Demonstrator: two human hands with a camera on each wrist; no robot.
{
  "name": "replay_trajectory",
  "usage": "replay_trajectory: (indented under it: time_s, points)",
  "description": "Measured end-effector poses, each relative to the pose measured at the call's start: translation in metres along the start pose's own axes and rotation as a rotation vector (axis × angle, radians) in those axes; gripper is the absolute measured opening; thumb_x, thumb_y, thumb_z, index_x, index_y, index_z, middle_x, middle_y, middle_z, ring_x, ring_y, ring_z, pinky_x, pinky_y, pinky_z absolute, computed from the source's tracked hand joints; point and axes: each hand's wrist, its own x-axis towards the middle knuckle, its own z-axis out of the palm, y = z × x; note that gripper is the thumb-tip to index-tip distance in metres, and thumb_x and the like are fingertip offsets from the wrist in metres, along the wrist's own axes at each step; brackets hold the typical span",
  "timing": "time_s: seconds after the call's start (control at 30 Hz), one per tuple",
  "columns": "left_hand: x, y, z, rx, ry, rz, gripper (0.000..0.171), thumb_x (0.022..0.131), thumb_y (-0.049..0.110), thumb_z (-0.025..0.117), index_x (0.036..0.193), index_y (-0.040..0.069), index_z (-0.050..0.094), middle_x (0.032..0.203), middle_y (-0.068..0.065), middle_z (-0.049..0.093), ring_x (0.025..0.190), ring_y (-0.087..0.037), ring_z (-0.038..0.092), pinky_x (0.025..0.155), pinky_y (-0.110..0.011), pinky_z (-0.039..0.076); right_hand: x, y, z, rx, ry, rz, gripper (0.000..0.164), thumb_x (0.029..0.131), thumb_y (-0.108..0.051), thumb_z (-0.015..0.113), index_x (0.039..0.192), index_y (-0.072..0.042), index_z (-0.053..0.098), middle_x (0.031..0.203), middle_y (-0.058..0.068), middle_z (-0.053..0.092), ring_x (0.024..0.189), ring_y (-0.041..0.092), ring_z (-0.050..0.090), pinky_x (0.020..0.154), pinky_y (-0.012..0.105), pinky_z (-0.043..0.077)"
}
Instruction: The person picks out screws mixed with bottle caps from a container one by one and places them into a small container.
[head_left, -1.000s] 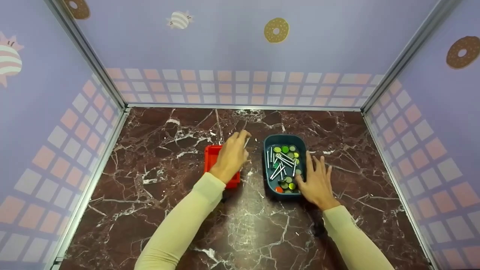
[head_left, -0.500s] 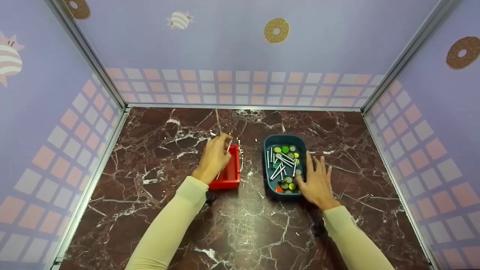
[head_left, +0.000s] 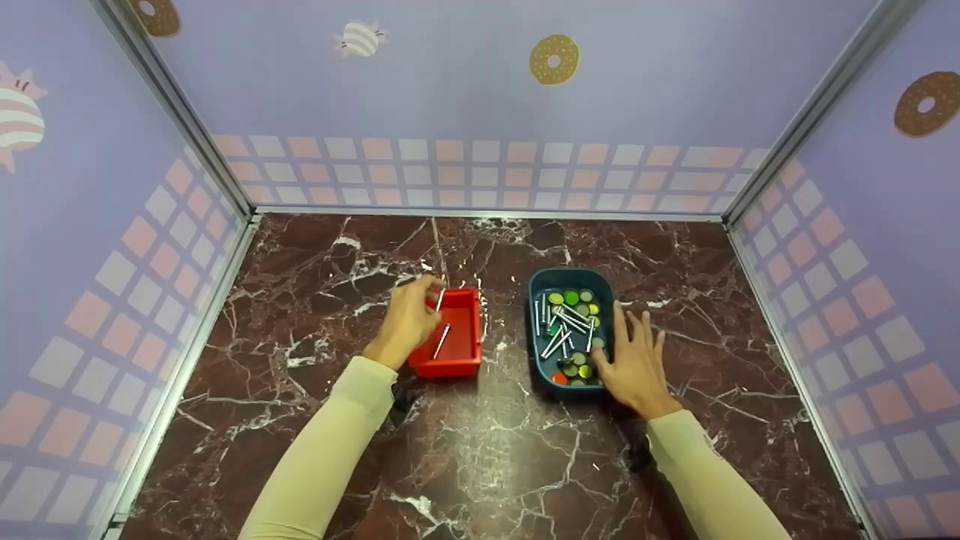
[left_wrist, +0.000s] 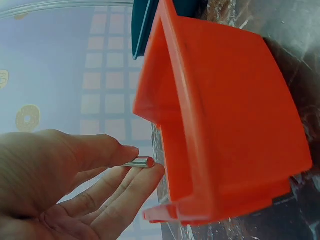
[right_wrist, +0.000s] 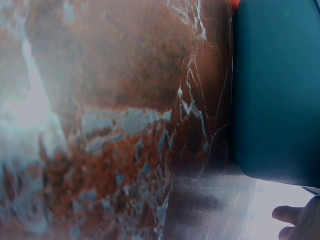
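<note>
My left hand (head_left: 405,319) pinches a thin silver bolt (head_left: 439,298) between thumb and fingers, at the left side of the red bin (head_left: 471,330). The left wrist view shows the bolt's round end (left_wrist: 149,162) sticking out past the thumb, beside the bin's rim. A second bolt (head_left: 442,341) lies inside the bin. Over on the right, my right hand (head_left: 636,367) rests with extended fingers against the right side of a dark teal box (head_left: 535,352). Several bolts (head_left: 556,343) and round coloured discs (head_left: 571,298) lie mixed in that box.
Both containers stand on a dark red marbled table (head_left: 480,457), a short gap between them. A patterned purple panel (head_left: 465,90) closes off the back, and similar panels stand left and right.
My left hand has moved left across the red bin, still pinching a bolt, which uncovers the bin and the bolt lying in it. The right hand has stayed at the teal box.
</note>
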Motion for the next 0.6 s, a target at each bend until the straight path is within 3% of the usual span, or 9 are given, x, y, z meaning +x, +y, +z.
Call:
replay_trajectory:
  time_s: [0.4,0.6]
  points:
    - [-0.0001,-0.0048,0.0005,0.043,-0.038,0.003,0.048,0.092,-0.019,0.075,0.137,-0.003,0.080,0.120,-0.027,0.087,0.104,-0.040,0.086,0.097,-0.051,0.071,0.0006,0.0009,0.0000,-0.006,-0.002,0.000,0.093,0.112,-0.035,0.066,0.187,-0.010,0.017,0.182,0.037,0.037,0.178,0.061,0.015,0.141,0.087,0.008]
    - [-0.0006,-0.0022,0.0068,0.131,-0.029,0.040,0.048,0.090,-0.019,0.075,0.135,-0.003,0.080,0.112,-0.024,0.086,0.106,-0.042,0.082,0.095,-0.054,0.068,0.0011,0.0008,0.0006,-0.004,0.001,-0.006,0.094,0.111,-0.035,0.066,0.187,-0.010,0.017,0.182,0.037,0.037,0.178,0.062,0.015,0.141,0.087,0.008]
